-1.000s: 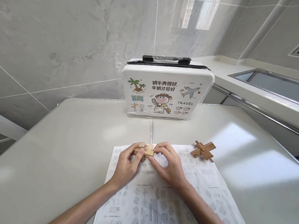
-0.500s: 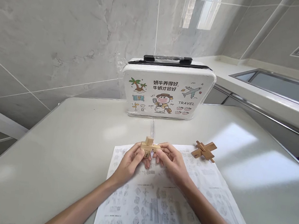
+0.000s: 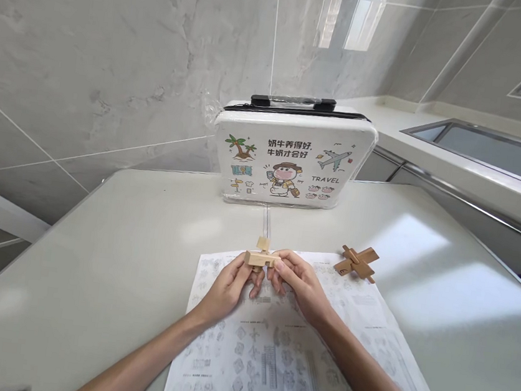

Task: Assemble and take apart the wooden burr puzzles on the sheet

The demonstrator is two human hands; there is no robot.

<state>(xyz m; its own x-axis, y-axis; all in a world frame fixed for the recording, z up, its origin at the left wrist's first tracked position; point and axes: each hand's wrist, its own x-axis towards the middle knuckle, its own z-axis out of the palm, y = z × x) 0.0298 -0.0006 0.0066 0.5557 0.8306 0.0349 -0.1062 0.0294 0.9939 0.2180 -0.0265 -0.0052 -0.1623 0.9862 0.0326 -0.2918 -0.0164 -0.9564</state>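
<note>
Both hands hold a small light wooden puzzle [image 3: 262,256] just above a printed instruction sheet [image 3: 279,361]. My left hand [image 3: 226,289] pinches its left end, fingers curled round the horizontal bar. My right hand [image 3: 300,285] pinches the right end with thumb and fingertips. One short block stands upright out of the bar's top. A second, darker wooden cross-shaped puzzle [image 3: 357,263] lies on the sheet's far right corner, apart from both hands.
A white cartoon-printed carry case [image 3: 291,158] with a black handle stands against the tiled wall at the table's [image 3: 93,264] far edge. A counter with a steel sink [image 3: 491,153] runs along the right. The table's left edge drops off.
The puzzle was lifted and turned from lying flat between my fingers to a bar with one block sticking up. Both hands shifted slightly; the darker puzzle stayed put.
</note>
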